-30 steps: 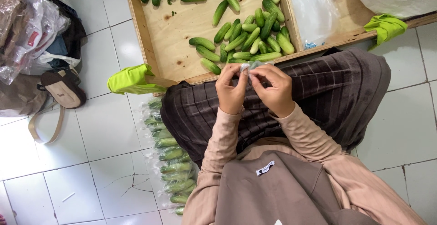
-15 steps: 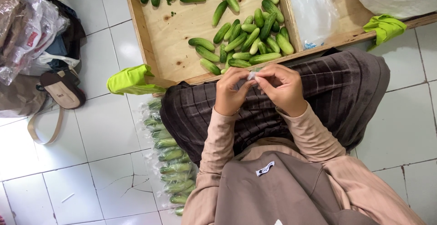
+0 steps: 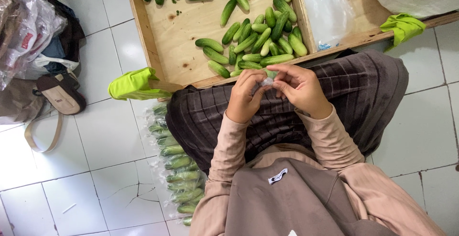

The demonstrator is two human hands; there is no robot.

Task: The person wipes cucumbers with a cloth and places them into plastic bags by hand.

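hands barely shifted since before, small crumpled clear plastic bit (image 3: 266, 81), pinched between left hand (image 3: 245, 97) and right hand (image 3: 301, 89) fingertips, over the lap

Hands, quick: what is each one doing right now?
Left hand: fingers pinched on a small clear plastic piece.
Right hand: fingers pinching the same piece.

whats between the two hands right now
In the head view, a small clear bit of plastic sits pinched between the fingertips of the left hand and the right hand, held over the lap just in front of the cucumbers.
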